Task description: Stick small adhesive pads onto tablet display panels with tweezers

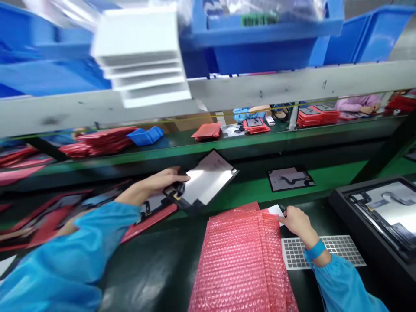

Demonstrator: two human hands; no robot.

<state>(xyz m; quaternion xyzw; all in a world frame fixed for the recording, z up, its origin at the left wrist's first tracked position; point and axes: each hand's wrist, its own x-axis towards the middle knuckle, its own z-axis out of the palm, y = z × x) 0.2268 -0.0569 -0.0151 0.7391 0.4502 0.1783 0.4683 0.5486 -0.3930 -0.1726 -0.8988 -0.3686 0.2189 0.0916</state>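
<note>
Raised over the bench, my left hand (pixel 165 178) pinches the near left corner of a flat panel (pixel 208 177) with a silvery back, dark edges and a flex cable. The panel is tilted. My right hand (pixel 297 221) has its fingers closed at the upper right corner of a stack of red bubble-wrap bags (pixel 238 260). Beside its fingertips are a small white paper (pixel 275 211) and a dark object too small to make out. Under the right wrist, a white sheet with a grid of grey squares (pixel 341 249) lies on the dark mat.
A black tray (pixel 386 216) of panels stands at the right. Another panel (pixel 290 178) lies on the green surface behind. More red bags and panels lie at left, near another person's arm. A shelf beam (pixel 276 84) with blue bins crosses above; people's hands show beyond.
</note>
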